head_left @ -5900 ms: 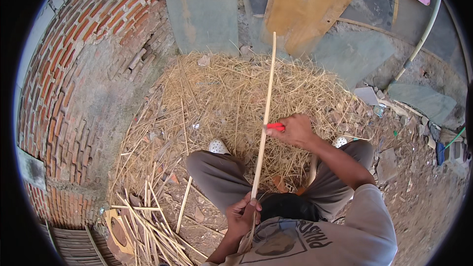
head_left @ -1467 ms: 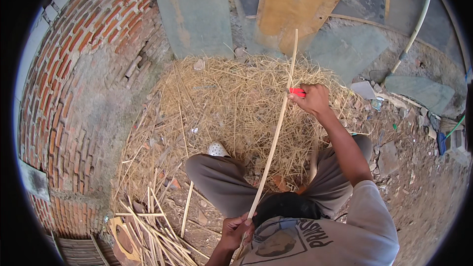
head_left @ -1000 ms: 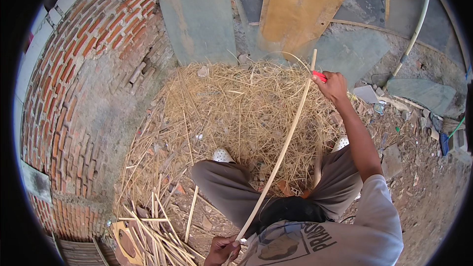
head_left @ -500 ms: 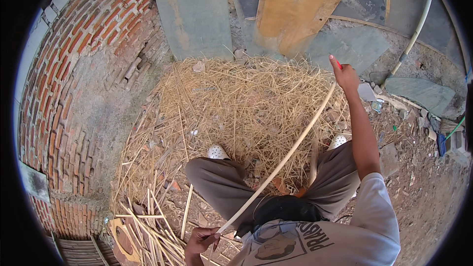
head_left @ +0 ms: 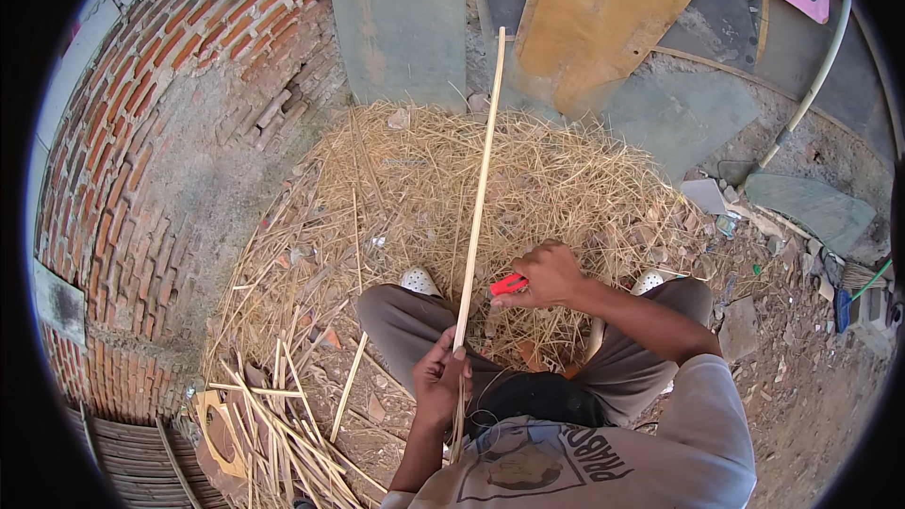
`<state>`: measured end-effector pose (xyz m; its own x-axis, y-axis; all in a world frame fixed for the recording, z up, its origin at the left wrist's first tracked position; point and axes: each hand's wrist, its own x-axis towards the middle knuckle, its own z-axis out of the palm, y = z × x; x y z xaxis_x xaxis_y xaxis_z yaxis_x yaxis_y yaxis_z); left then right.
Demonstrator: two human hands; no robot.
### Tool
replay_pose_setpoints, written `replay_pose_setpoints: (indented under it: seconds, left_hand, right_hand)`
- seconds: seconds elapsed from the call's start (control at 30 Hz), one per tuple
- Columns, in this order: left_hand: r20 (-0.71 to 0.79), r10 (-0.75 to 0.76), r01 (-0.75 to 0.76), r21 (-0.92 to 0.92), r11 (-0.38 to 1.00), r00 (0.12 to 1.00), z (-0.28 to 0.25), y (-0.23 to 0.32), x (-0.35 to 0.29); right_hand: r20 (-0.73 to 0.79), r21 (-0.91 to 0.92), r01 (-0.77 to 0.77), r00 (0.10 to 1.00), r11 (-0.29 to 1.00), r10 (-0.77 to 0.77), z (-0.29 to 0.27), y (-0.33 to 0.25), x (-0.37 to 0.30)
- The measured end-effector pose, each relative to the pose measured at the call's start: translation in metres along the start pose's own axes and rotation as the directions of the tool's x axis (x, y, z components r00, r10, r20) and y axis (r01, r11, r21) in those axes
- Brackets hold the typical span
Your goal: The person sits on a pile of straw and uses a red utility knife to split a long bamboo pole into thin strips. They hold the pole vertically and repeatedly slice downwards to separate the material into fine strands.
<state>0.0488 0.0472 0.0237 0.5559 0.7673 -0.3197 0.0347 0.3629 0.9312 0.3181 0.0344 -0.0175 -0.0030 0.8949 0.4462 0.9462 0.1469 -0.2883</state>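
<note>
Pinching a long pale strip (head_left: 483, 179) near its lower part, the left hand (head_left: 441, 379) sits at six o'clock in my remote view, thumb and fingers pressed together around it. I take that low grip, close before the shirt (head_left: 528, 476), as a way of bracing the piece near the body — most of its length rises free toward just past twelve, over the straw-coloured litter (head_left: 415, 188).

From that grip, the right hand (head_left: 545, 275) is at about half past one, its fingers curled round a red tool (head_left: 509, 285). The tool points toward nine, just beside the strip; a narrow gap appears to part them, and I cannot make out a blade.

Both knees (head_left: 391, 316) are spread, which seems to leave working room between. What looks like a dark cloth (head_left: 551, 401) covers the lap, probably as a shield. Loose strips (head_left: 283, 434) lie heaped at eight from the left hand — within reach, I judge, yet out of the raised strip's way.
</note>
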Motion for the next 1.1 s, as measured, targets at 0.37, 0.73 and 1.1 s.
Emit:
replay_pose_setpoints:
  seconds: [0.37,0.73,1.1]
  left_hand:
    - [0.350,-0.134,0.317,-0.545,0.776,0.927,0.024,-0.004,0.001]
    - [0.400,-0.133,0.351,-0.543,0.763,0.907,0.009,-0.006,-0.004]
    - [0.432,-0.194,0.405,-0.476,0.780,0.881,-0.017,-0.016,-0.034]
  right_hand:
    - [-0.072,0.124,-0.137,0.987,0.983,0.147,-0.013,0.016,-0.001]
    - [-0.055,0.003,-0.099,0.994,0.995,0.099,-0.020,0.024,0.010]
    - [-0.017,-0.058,-0.318,0.948,0.946,0.317,-0.021,0.053,0.006]
